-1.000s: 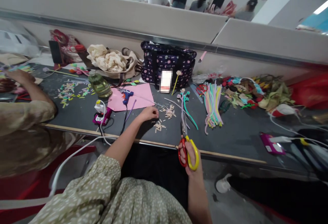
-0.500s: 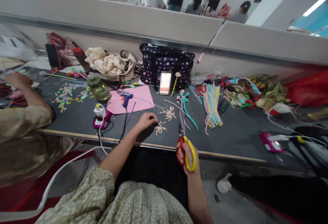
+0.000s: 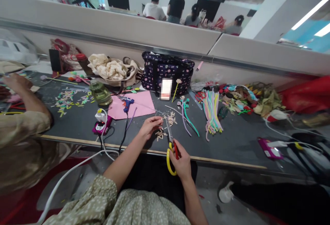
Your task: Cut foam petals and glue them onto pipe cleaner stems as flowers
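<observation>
My right hand (image 3: 182, 159) grips scissors (image 3: 172, 149) with red and yellow handles, held just off the table's front edge with the blades pointing up and left toward my left hand. My left hand (image 3: 151, 126) hovers over the dark table (image 3: 232, 139) with its fingers pinched together beside the blade tips; what it holds is too small to make out. A scatter of short pale wooden stick pieces (image 3: 165, 127) lies just right of that hand.
A pink paper sheet (image 3: 132, 105) with a blue glue gun (image 3: 127, 103), a power strip (image 3: 99, 125), pipe cleaners (image 3: 211, 111), a dotted dark bag (image 3: 167, 70) and craft clutter fill the table. Another person's arm (image 3: 23, 94) works at the left. People stand beyond the partition.
My right hand swung the scissors left and tilted the blades toward my left hand. My left hand lifted from the stick pieces and pinched near the blade tips. The view tipped up slightly.
</observation>
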### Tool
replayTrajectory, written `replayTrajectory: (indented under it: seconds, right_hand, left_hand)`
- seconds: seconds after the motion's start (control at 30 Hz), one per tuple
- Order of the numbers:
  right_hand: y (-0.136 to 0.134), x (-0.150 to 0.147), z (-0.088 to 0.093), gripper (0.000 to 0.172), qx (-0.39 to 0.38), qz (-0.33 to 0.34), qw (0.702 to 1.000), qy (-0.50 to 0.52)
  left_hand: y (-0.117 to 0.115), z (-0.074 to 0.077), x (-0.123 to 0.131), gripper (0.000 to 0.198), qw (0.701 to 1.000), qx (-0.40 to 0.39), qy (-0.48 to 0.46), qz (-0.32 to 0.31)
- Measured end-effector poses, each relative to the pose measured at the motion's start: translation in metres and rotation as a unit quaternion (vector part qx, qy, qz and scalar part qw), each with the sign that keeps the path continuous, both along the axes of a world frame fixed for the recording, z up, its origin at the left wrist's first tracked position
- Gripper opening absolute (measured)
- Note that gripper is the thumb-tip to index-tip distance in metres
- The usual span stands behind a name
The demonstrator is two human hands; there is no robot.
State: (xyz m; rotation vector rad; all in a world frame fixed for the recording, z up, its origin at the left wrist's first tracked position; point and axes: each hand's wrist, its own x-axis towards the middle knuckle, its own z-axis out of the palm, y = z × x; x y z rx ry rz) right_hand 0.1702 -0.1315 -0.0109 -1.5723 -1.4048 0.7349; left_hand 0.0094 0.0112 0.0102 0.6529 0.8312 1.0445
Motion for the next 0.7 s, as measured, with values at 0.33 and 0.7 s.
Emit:
replayTrajectory:
  seconds: [0.33,0.7]
  right_hand:
    - [-0.005,0.021,-0.013,0.055,0.002,-0.056,0.998,0.003]
    - [-0.013,0.028,-0.017,0.06,-0.001,-0.094,0.988,0.126]
  left_hand:
    - [0.018,-0.013,-0.003,0.009,0.787,0.224,0.564,-0.11]
    - [0.05,-0.011,0.054,0.015,0.735,0.316,0.594,-0.087]
